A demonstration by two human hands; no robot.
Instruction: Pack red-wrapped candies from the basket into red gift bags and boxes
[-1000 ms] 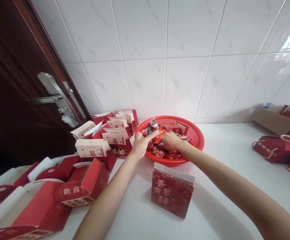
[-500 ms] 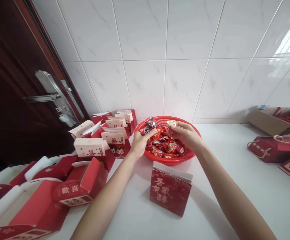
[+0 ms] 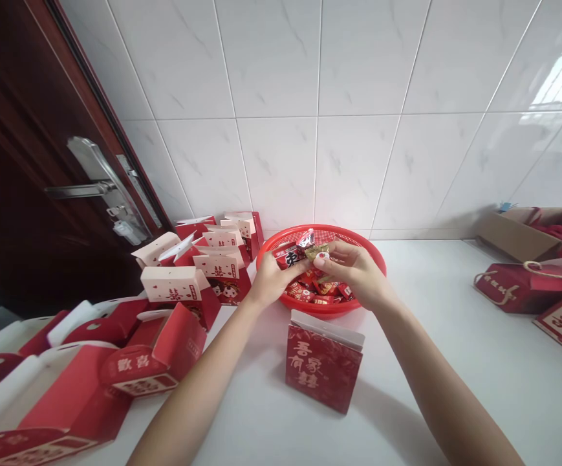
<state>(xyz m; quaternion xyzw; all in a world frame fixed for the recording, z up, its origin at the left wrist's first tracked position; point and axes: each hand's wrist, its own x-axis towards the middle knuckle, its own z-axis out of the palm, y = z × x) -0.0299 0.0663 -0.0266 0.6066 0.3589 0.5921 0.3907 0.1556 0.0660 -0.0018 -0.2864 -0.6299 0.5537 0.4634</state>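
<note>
Over a red plastic basket [image 3: 326,312] of wrapped candies [image 3: 304,293], my two hands have come together. My left hand [image 3: 273,275] is closed on several wrapped candies, among them a dark red packet [image 3: 288,254] with a large black character. Between the fingertips of my right hand [image 3: 358,275] is a gold-wrapped candy [image 3: 315,251], held against the left thumb. A pink and white wrapper [image 3: 306,238] sticks up just behind it. In front of the basket a dark red gift box [image 3: 323,369] with white characters stands upright on the white table.
Red and cream gift boxes [image 3: 171,285] stand in rows at the left, with larger open red boxes [image 3: 74,395] nearer me. Right, there are red boxes with cord handles [image 3: 523,288] and a brown carton [image 3: 518,234]. A tiled wall [image 3: 281,168] rises behind; a dark door [image 3: 19,162] is at the left.
My right hand has moved left with the gold-wrapped candy and now meets my left hand. The view has shifted slightly; the gift box in front stays standing.
</note>
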